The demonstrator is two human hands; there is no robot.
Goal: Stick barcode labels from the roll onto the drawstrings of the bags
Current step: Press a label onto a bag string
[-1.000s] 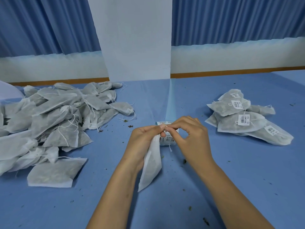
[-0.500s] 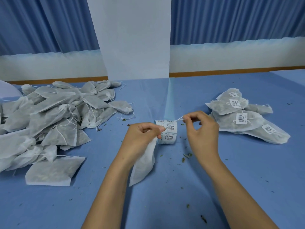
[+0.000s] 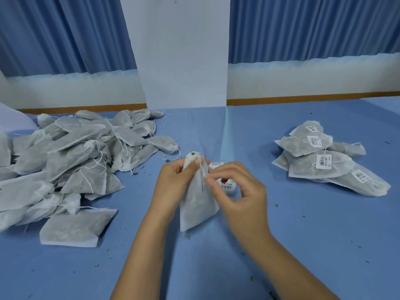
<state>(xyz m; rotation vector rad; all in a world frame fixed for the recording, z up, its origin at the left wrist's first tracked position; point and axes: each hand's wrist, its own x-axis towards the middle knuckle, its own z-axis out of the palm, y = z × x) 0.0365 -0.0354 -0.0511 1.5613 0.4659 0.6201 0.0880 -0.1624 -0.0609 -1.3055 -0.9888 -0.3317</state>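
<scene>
The left hand [image 3: 173,182] was clamped round the gathered neck of a white mesh bag [image 3: 198,204], holding it upright over the blue table [image 3: 303,234], mouth uppermost. The right hand [image 3: 240,189] was just beside it, fingers curled, thumb and forefinger pinched together on the thin white drawstring [image 3: 203,171] where it ran down the front of the bag. The label roll [image 3: 226,184] lay on the table just behind the right hand's fingers, mostly covered by them. A large heap of unlabelled bags [image 3: 71,161] was spread out to the left, and a smaller stack of labelled bags [image 3: 324,163] sat well apart to the right. The likely trouble from here: the string was slack and fine, so a label could fold crookedly, stick to a fingertip or catch the mesh instead. Green flecks showed at the bag's mouth, so tilting it might spill more. The fingertips were blurred, so it was impossible to tell whether a label was already between them. The roll's free end was hidden.
</scene>
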